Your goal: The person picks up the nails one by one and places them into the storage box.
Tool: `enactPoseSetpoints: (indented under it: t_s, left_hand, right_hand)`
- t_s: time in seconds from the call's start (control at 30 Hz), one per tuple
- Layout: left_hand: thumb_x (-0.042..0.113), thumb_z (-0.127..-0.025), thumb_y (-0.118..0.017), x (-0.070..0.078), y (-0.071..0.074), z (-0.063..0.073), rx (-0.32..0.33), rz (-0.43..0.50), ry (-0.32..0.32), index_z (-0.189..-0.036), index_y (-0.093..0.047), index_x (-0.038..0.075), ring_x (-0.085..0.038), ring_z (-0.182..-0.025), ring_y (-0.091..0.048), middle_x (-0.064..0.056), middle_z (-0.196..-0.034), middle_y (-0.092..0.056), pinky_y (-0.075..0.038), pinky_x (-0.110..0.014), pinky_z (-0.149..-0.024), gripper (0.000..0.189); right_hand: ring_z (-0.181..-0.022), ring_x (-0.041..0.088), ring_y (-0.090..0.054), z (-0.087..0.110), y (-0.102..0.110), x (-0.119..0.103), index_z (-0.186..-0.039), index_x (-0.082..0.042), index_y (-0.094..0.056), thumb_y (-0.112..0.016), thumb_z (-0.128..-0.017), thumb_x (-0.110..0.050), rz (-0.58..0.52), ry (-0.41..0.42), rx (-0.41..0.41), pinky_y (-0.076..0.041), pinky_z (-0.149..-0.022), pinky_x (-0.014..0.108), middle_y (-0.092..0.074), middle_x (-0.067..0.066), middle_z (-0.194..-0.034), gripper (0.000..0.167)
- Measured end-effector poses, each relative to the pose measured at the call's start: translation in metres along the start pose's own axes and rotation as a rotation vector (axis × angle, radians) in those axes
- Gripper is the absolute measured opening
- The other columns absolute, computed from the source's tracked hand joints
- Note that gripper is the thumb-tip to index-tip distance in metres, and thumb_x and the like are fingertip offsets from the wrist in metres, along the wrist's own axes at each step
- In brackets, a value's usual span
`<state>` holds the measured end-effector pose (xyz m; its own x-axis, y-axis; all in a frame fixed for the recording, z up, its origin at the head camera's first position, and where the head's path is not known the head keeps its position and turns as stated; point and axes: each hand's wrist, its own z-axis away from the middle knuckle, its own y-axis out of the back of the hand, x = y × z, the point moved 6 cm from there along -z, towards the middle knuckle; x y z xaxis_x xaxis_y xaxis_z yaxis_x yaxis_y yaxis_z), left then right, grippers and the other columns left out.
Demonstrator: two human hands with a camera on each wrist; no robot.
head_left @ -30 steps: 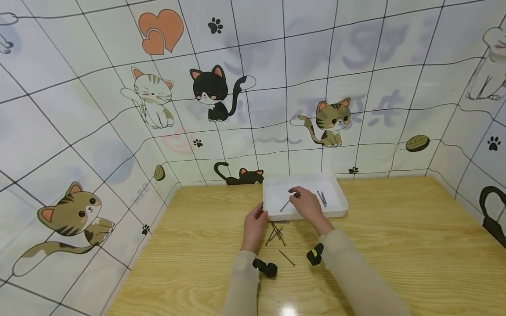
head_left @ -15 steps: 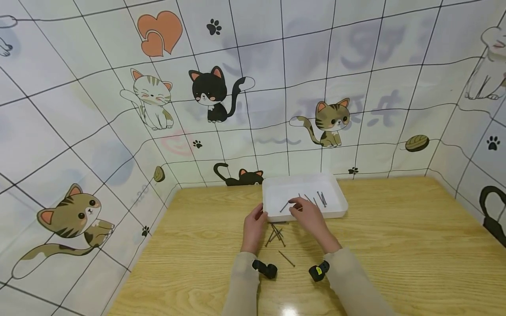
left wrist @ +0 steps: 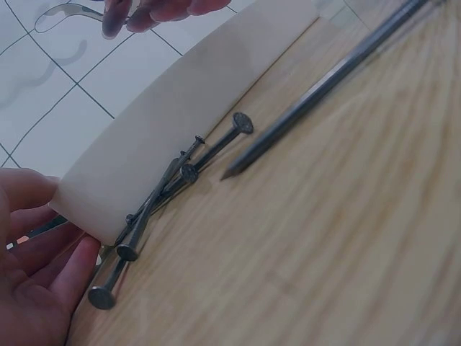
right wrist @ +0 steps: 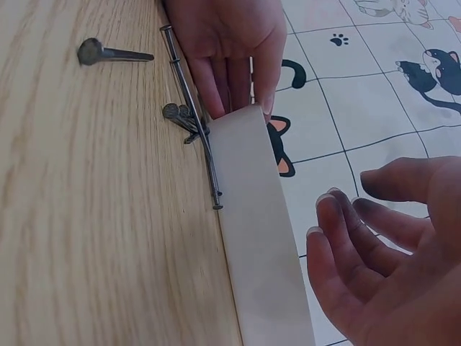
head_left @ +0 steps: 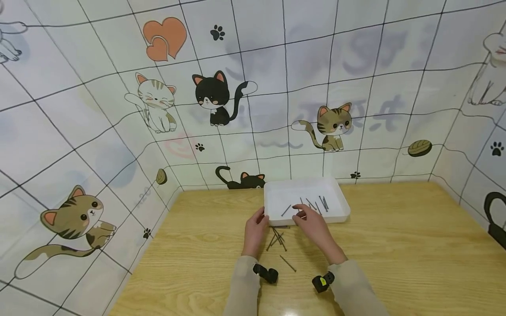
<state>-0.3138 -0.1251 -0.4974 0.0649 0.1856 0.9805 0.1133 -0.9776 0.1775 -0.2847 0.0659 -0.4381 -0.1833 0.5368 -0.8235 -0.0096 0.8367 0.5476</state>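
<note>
My left hand [head_left: 254, 230] grips the front left corner of a shallow white tray [head_left: 284, 192], its thumb at the rim and fingers against the outside. Over the tray's front edge hovers my right hand [head_left: 314, 228]; the right wrist view shows its thumb and curved fingers [right wrist: 335, 216] apart, with nothing between them. Several dark metal nails [head_left: 324, 203] lie inside the tray, partly hidden by that hand. Just in front of the tray, a crossed pile of nails [left wrist: 144, 216] rests on the wood. A single nail [head_left: 287, 263] lies nearer, between my forearms.
The wooden table [head_left: 395, 245] meets a wall sheet [head_left: 272, 109] printed with grid lines and cartoon cats, close behind the tray. More of the sheet stands at both sides. Each wrist carries a small black camera [head_left: 323, 282].
My right hand has drawn back toward the tray's front edge, uncovering more nails inside. The left hand stays at the corner, and the head view has tipped up slightly.
</note>
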Motion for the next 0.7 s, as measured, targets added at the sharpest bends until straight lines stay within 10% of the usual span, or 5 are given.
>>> enactPoseSetpoints:
  t_s: [0.33, 0.7]
  left_hand:
    - [0.022, -0.090, -0.053, -0.004, 0.001, -0.001, 0.001, -0.006, -0.017, -0.131, -0.048, 0.014, -0.016, -0.116, -0.045, -0.003, -0.130, -0.048, -0.037, -0.037, -0.094, 0.041]
    - [0.022, -0.091, -0.052, -0.001, -0.001, 0.002, -0.007, 0.016, -0.006, -0.131, -0.046, 0.014, -0.016, -0.116, -0.044, -0.004, -0.130, -0.048, -0.035, -0.038, -0.095, 0.042]
  right_hand:
    - [-0.085, 0.018, -0.056, 0.004, -0.008, 0.000, -0.121, -0.014, -0.054, -0.057, -0.087, -0.025, 0.021, 0.005, -0.066, -0.046, -0.067, 0.035, -0.060, 0.000, -0.093, 0.036]
    - [-0.077, 0.014, -0.054, 0.015, -0.032, -0.007, -0.111, -0.005, -0.059, -0.062, -0.083, -0.018, 0.133, 0.088, -0.312, -0.044, -0.061, 0.032, -0.060, 0.003, -0.090, 0.031]
